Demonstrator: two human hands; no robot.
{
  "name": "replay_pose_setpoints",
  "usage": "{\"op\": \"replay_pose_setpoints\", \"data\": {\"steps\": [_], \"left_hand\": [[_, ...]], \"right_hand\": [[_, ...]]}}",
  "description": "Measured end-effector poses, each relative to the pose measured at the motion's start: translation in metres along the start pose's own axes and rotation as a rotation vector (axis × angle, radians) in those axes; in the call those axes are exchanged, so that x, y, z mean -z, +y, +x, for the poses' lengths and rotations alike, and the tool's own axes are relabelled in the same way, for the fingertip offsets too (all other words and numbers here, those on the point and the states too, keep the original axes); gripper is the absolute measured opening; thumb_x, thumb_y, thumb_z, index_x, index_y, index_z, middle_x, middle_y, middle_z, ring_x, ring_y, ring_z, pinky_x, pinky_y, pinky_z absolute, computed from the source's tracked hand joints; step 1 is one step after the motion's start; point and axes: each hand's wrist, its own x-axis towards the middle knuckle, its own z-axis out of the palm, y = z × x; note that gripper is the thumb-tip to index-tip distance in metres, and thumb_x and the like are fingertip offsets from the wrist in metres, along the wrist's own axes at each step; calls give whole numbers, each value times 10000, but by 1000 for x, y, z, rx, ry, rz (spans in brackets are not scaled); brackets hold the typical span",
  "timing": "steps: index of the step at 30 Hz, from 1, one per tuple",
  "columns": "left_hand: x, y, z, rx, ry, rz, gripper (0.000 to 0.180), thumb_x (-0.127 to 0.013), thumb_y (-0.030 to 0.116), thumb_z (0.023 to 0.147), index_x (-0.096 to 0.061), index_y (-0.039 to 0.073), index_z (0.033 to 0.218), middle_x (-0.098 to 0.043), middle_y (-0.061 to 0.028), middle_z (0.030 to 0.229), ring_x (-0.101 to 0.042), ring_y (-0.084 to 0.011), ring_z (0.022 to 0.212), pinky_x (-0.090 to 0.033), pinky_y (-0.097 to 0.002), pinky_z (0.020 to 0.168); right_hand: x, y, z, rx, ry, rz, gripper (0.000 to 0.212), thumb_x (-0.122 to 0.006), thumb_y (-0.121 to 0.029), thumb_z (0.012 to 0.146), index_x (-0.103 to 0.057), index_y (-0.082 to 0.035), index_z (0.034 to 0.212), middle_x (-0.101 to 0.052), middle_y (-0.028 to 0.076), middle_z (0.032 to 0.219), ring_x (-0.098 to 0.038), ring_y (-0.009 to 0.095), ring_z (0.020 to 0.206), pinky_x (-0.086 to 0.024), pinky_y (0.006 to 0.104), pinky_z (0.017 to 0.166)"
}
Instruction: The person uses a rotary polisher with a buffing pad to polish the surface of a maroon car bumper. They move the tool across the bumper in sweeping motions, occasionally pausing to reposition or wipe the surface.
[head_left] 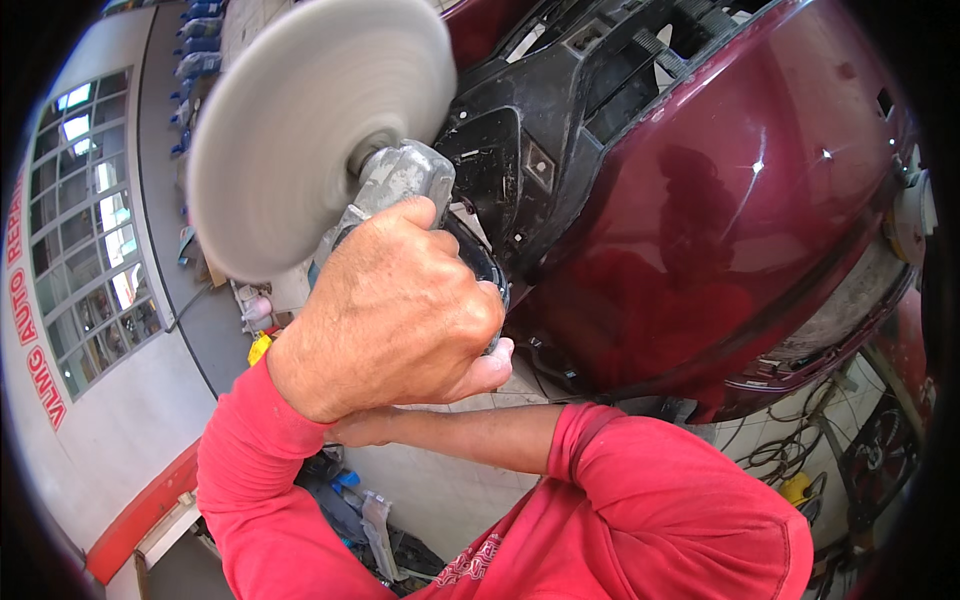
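My left hand (400, 300) is closed round the grip of an angle polisher, just behind its scuffed grey head (408, 180). The polisher's large round whitish pad (290, 130) is smeared by spinning, tilted up at the upper left. It stands apart from a glossy maroon car bumper cover (660, 250) on the right. Black plastic framework (540, 140) runs along the cover's left side. My right forearm crosses beneath my left wrist. Only a bit of my right hand (362, 428) shows there; its fingers are hidden, so its hold cannot be seen.
A white wall with a gridded window (95, 230) stands at the left. Blue bottles (200, 40) line the upper left. Cables (800, 430) lie on the tiled floor at the right, near a yellow object (796, 488). Assorted parts (375, 530) lie below my arms.
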Motion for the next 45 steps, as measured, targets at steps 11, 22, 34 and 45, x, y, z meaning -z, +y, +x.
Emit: {"op": "replay_pose_setpoints", "data": {"steps": [11,22,34,45], "left_hand": [[-67,5,-44,60,-14,-142,409,-773,433,725,-610,95,562,-492,-86,477,-565,-275,531,-420,-398,663],[-35,4,-31,108,-29,-114,395,-765,439,741,-684,85,586,-604,-124,532,-659,-288,572,-484,-408,724],[45,-1,35,31,2,-108,369,-749,399,696,-659,72,552,-577,-143,509,-603,-331,539,-484,-417,686],[106,13,119,-11,-84,-67,382,-775,399,676,-641,68,540,-497,-135,477,-569,-325,547,-441,-413,672]], "right_hand": [[-27,42,-17,-139,119,305,589,-859,-249,759,-662,-30,1269,-700,102,1145,-632,218,1093,-530,372,958],[-30,41,-18,-88,9,456,523,-835,-168,760,-667,-51,1241,-694,82,1147,-636,206,1057,-544,389,922],[-29,-63,-40,-85,92,433,492,-853,-176,737,-660,-54,1173,-678,73,1083,-621,202,1022,-535,386,878],[-26,-139,-78,73,92,559,348,-844,-128,779,-705,-30,1083,-713,54,1039,-648,183,989,-544,362,872]]}}
